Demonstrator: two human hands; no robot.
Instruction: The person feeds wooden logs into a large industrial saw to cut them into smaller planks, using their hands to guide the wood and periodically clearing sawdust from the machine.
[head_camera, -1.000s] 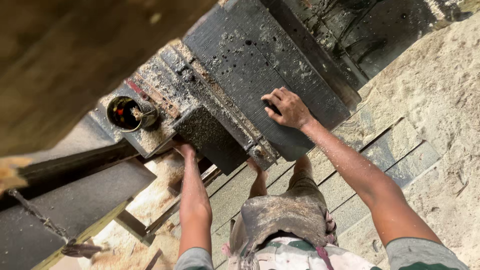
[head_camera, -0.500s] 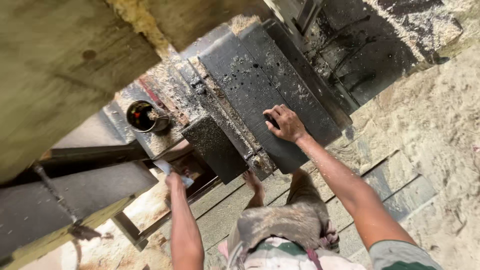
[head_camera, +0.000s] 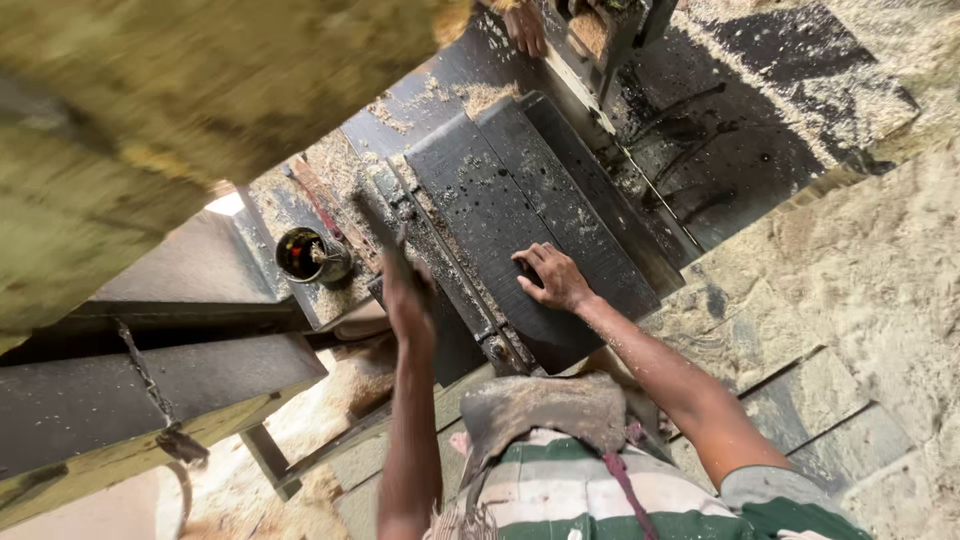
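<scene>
My right hand (head_camera: 550, 280) lies on a dark, sawdust-speckled metal plate (head_camera: 480, 190) of a big machine bed, fingers spread and holding nothing. My left hand (head_camera: 408, 295) is raised over the ribbed metal rail (head_camera: 440, 260) beside that plate, blurred, with the fingers curled. A thin dark streak (head_camera: 375, 220) runs up from it; whether it is held is unclear. I wear a green and white striped shirt (head_camera: 600, 500) and a worn grey apron (head_camera: 540, 405).
A dark round can (head_camera: 305, 255) stands left of the rail. Another person's hand (head_camera: 525, 28) rests at the top by a wooden block. A large pale timber (head_camera: 150, 110) fills the upper left. A chain (head_camera: 150, 385) hangs over dark beams; sawdust covers the stone floor (head_camera: 860, 260).
My left hand has risen from under the machine's edge to above the rail. My right hand has stayed on the plate. The view has tilted, and another person's hand now shows.
</scene>
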